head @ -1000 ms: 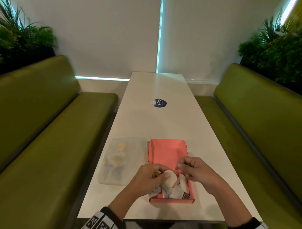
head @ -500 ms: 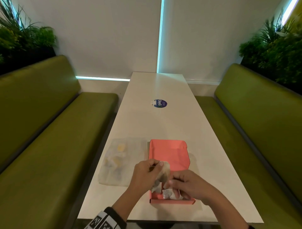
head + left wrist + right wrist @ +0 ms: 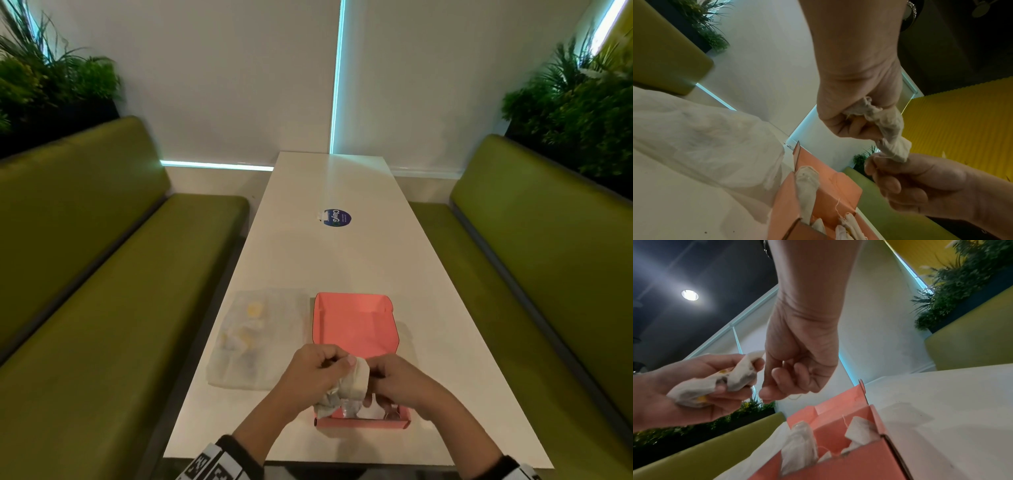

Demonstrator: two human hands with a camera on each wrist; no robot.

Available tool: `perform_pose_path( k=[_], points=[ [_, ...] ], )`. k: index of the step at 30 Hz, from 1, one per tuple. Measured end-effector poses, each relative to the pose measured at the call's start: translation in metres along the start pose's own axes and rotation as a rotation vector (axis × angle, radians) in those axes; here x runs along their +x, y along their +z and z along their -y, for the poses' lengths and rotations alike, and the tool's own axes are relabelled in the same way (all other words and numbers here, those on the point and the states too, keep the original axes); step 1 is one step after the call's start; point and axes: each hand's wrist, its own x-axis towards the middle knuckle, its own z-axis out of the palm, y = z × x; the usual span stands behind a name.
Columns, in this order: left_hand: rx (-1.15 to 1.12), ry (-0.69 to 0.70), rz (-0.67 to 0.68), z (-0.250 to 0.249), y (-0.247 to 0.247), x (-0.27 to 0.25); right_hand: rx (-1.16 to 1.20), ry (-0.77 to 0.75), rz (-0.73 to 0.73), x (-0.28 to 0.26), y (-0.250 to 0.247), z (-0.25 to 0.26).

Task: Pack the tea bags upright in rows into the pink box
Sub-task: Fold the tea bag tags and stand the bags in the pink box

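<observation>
Plastic bag [image 3: 260,337] left of box [image 3: 356,329]

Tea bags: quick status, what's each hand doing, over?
Left hand grips a bunch of tea bags. Right hand pinches the bunch's end. Pink box partly filled at the near end. Nothing blocking.

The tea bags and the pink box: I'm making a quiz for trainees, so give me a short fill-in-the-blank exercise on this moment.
1. The left hand grips a bunch of ____ above the pink box.
2. The right hand pinches the tip of one tea bag held by the ____ hand.
3. The tea bags already packed stand at the box's ____ end.
4. The clear plastic bag lies to the ____ of the box.

Missing words: tea bags; left; near; left
</observation>
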Motion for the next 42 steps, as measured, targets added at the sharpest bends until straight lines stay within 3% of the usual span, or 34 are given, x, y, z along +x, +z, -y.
perform_pose_path(
  k=[6, 15, 27, 33, 42],
  points=[
    [0.096, 0.016, 0.08, -0.001, 0.002, -0.003, 0.077, -0.028, -0.051, 0.003, -0.012, 0.002],
    [0.121, 0.031, 0.03, 0.0, 0.001, -0.002, 0.168, -0.076, -0.132, -0.002, -0.012, 0.009],
    [0.021, 0.0, -0.035, 0.009, -0.004, -0.003, 0.09, -0.134, -0.201, -0.006, -0.007, 0.013],
    [0.056, -0.028, 0.117, 0.01, 0.0, -0.008, 0.095, -0.159, -0.219, -0.002, -0.006, 0.012],
    [-0.001, -0.035, 0.158, 0.015, -0.002, -0.007, 0.314, -0.176, -0.283, -0.004, -0.007, 0.013]
  ],
)
